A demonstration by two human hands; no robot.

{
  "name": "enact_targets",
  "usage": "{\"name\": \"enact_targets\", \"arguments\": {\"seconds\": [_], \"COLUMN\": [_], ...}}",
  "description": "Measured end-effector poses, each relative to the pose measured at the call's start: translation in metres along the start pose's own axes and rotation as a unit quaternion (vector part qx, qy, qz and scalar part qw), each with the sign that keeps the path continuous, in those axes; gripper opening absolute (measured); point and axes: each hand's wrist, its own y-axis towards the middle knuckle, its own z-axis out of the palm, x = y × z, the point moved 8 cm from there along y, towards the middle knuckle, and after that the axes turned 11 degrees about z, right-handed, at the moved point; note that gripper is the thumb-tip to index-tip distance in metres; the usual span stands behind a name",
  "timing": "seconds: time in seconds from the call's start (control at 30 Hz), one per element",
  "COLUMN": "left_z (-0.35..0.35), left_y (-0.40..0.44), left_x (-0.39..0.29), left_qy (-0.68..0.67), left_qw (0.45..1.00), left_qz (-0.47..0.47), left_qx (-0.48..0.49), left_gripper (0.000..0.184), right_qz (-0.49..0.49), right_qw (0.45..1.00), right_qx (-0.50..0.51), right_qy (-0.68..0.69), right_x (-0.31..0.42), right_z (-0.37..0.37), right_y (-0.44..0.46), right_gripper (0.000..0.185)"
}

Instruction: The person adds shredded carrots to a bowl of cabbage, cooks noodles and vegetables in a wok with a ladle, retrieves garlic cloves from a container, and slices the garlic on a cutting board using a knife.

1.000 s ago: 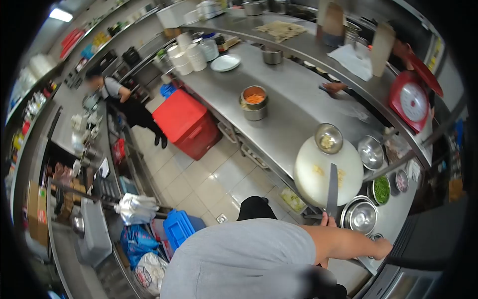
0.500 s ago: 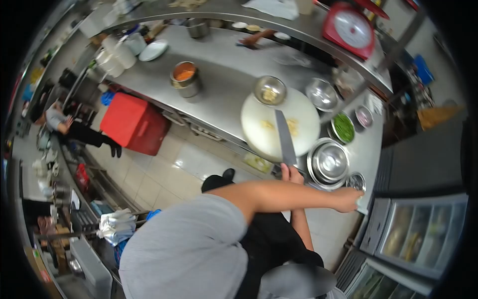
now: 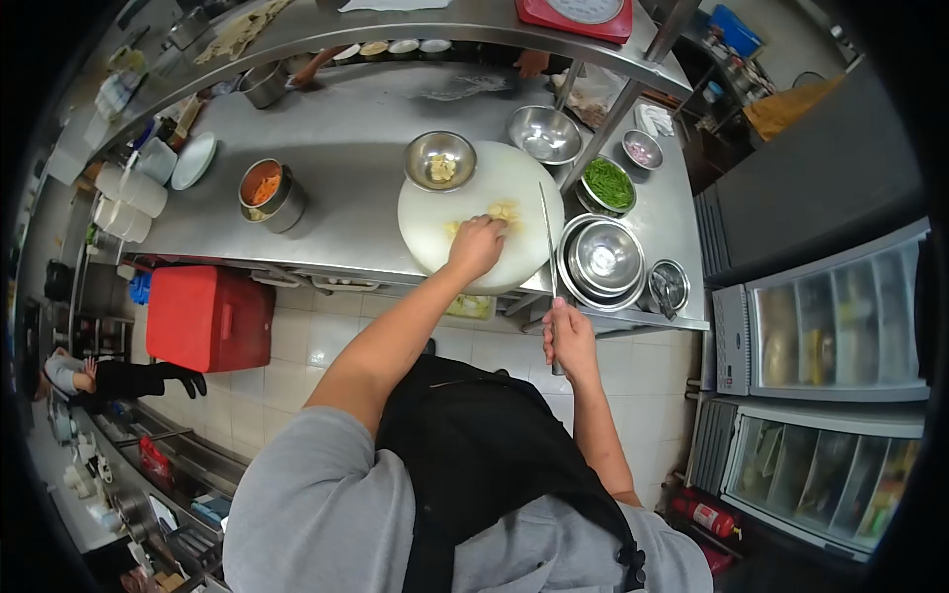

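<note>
My left hand lies on the round white cutting board, its fingers resting against pale yellow chopped pieces that look like garlic. The fingertips are partly hidden. My right hand is closed around the handle of a large kitchen knife. Its blade points away from me, seen nearly edge-on above the right side of the board. A steel bowl with more pale pieces stands at the board's far left edge.
Right of the board are nested steel bowls, a bowl of cut greens and a small steel container. A steel pot with orange shreds stands left. A shelf crosses above the counter. Another person's hand shows beyond.
My left hand has moved from the small container at the right onto the pieces on the board. The knife has swung to the board's right side. My view has turned.
</note>
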Motion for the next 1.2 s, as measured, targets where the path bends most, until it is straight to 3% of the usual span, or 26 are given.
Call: {"name": "enact_targets", "arguments": {"seconds": [0.07, 0.33, 0.47, 0.53, 0.6, 0.67, 0.73, 0.9, 0.97, 1.07, 1.13, 1.2], "left_z": [0.026, 0.03, 0.01, -0.004, -0.008, -0.015, -0.02, -0.053, -0.069, -0.076, -0.076, -0.075], "left_y": [0.015, 0.016, -0.014, -0.027, -0.034, -0.045, -0.054, -0.077, -0.09, -0.1, -0.105, -0.104], "left_x": [-0.016, -0.019, -0.02, -0.015, -0.012, -0.001, 0.002, 0.009, 0.021, 0.028, 0.025, 0.022], "left_qy": [0.024, 0.049, -0.03, -0.069, -0.097, -0.143, -0.158, -0.171, -0.16, -0.147, -0.146, -0.141], "left_qw": [0.996, 0.993, 0.987, 0.985, 0.981, 0.98, 0.977, 0.976, 0.973, 0.971, 0.973, 0.974], "left_qz": [0.066, 0.052, 0.034, 0.006, -0.029, -0.103, -0.117, -0.139, -0.134, -0.139, -0.139, -0.14], "left_qx": [0.049, 0.094, 0.156, 0.156, 0.166, 0.095, 0.076, -0.005, -0.102, -0.124, -0.113, -0.111], "left_gripper": [0.029, 0.026, 0.026, 0.024, 0.028, 0.034, 0.036, 0.033, 0.028, 0.025, 0.025, 0.025], "right_qz": [0.001, -0.003, 0.0, -0.11, -0.116, -0.113, -0.094, -0.14, -0.168, -0.193, -0.107, -0.088], "right_qw": [1.0, 0.997, 0.994, 0.947, 0.93, 0.913, 0.883, 0.872, 0.873, 0.858, 0.839, 0.832], "right_qx": [-0.016, -0.071, -0.086, -0.167, -0.183, -0.195, -0.205, -0.217, -0.222, -0.216, -0.167, -0.168], "right_qy": [-0.002, -0.016, -0.064, -0.253, -0.296, -0.341, -0.411, -0.415, -0.401, -0.424, -0.507, -0.522], "right_x": [-0.004, -0.019, -0.035, -0.028, -0.023, -0.028, -0.034, -0.018, -0.014, -0.025, -0.043, -0.031], "right_z": [-0.004, -0.008, -0.008, -0.009, -0.005, 0.002, 0.008, 0.024, 0.029, 0.034, 0.036, 0.034], "right_y": [-0.005, -0.018, -0.023, -0.024, -0.025, -0.029, -0.026, -0.04, -0.041, -0.031, -0.012, -0.011], "right_gripper": [0.048, 0.048, 0.049, 0.048, 0.048, 0.047, 0.042, 0.042, 0.044, 0.042, 0.043, 0.043]}}
